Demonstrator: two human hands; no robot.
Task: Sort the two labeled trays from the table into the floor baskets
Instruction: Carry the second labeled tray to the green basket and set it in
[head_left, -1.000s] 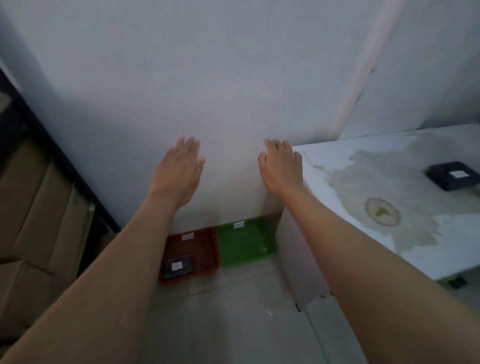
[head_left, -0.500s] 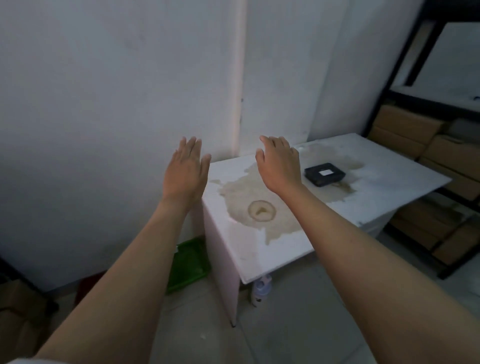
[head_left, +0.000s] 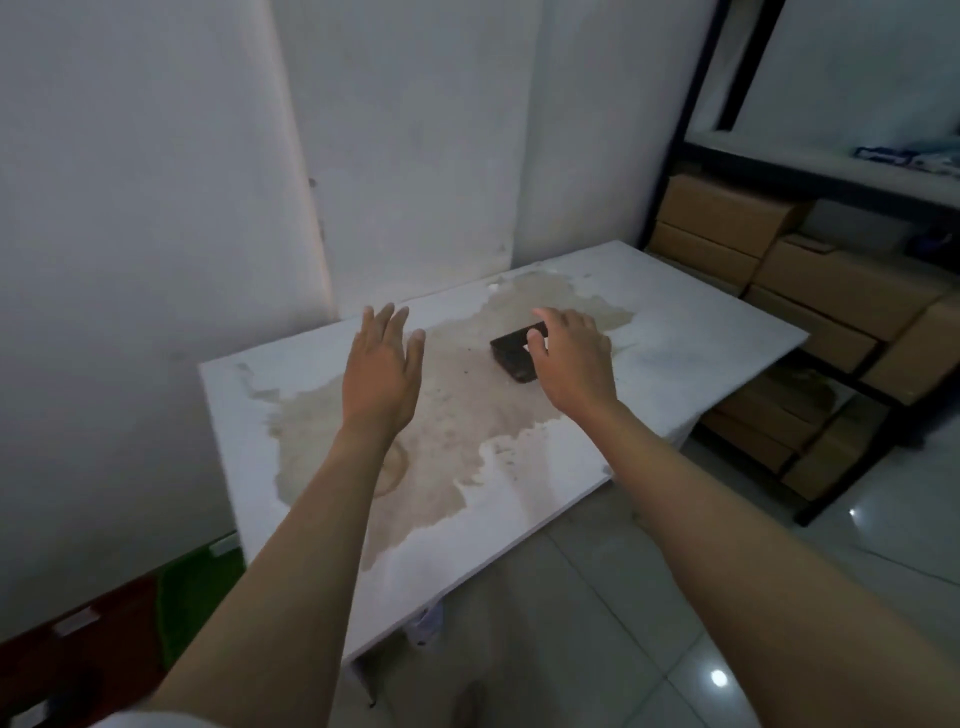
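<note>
A small black tray (head_left: 511, 353) lies on the white table (head_left: 691, 338), on a brown stain. My right hand (head_left: 571, 358) hovers over the tray's right part, fingers spread and holding nothing; it hides the tray's label. My left hand (head_left: 382, 369) is held flat and open above the table, left of the tray. On the floor at the lower left stand a green basket (head_left: 200, 597) and a red basket (head_left: 98, 660), each with a white label on its rim. What lies in the red basket is too dark to make out.
A black metal shelf (head_left: 737, 93) with stacked cardboard boxes (head_left: 831, 291) stands to the right of the table. White walls close the back and left. A pale bottle (head_left: 428, 626) stands on the tiled floor under the table's front edge.
The view has swung right from the floor baskets to the table. Both hands have moved over the tabletop, and my right hand has come over the black tray.
</note>
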